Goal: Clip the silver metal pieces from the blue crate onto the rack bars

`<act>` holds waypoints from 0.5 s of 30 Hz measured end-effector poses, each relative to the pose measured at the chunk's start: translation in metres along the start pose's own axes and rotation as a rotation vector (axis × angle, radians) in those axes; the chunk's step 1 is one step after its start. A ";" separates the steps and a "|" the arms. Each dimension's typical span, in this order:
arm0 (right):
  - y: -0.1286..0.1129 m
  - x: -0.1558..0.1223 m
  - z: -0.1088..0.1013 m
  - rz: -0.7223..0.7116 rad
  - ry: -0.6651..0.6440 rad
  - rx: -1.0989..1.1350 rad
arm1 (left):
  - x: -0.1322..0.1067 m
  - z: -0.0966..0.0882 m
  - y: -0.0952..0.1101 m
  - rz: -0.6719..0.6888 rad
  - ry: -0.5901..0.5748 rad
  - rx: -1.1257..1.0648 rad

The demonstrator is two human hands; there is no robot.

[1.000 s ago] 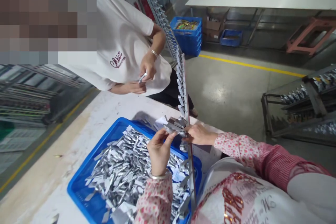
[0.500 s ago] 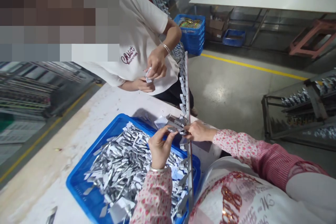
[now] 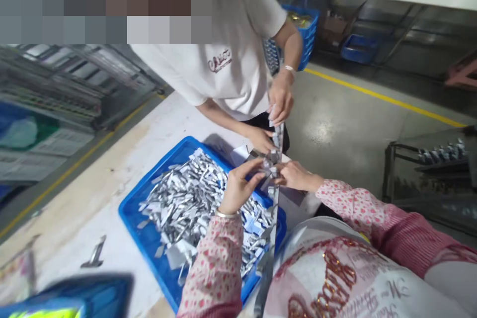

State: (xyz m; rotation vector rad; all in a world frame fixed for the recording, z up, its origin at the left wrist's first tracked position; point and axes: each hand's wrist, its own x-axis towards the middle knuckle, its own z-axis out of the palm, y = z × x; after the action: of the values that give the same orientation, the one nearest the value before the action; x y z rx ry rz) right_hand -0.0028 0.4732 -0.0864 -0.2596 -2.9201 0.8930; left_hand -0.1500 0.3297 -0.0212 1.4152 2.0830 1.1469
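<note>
A long narrow metal rail [image 3: 275, 216] with small silver clips along it stands in front of me, running over the blue basket's right side. My left hand [image 3: 238, 186] has thumb and forefinger closed on a small silvery piece [image 3: 267, 164] against the rail. From the other side my right hand [image 3: 296, 176] has its fingers curled onto the rail at the same spot; the fingertips are partly hidden. Below my left wrist, the blue basket [image 3: 149, 266] holds a heap of small silver and white pieces [image 3: 190, 198].
Across the table [image 3: 93, 194] a co-worker's hands [image 3: 281, 102] are on the rail's far part. A loose metal piece [image 3: 95, 253] lies left of the basket. Another blue container [image 3: 104, 298] is at the lower left. A rack [image 3: 391, 174] stands on the floor at right.
My view has shifted, and a blue container now shows at lower left. The co-worker's hands have come down from chest height to the rail. My hands stay together at the rail.
</note>
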 end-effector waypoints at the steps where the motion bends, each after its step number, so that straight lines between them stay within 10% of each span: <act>1: 0.002 -0.003 0.002 0.004 0.024 0.019 | -0.008 -0.003 -0.017 -0.092 0.037 0.001; 10: 0.037 -0.062 0.021 0.112 0.263 0.291 | -0.136 0.013 -0.155 -0.708 0.130 0.314; 15: 0.045 -0.082 0.023 0.154 0.265 0.280 | -0.120 0.033 -0.181 -0.804 0.199 0.359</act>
State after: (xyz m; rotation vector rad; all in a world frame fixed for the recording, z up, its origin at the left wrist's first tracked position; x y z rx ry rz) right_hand 0.0816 0.4822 -0.1325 -0.5414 -2.5238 1.1741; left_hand -0.1837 0.2061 -0.2002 0.4492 2.7008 0.6091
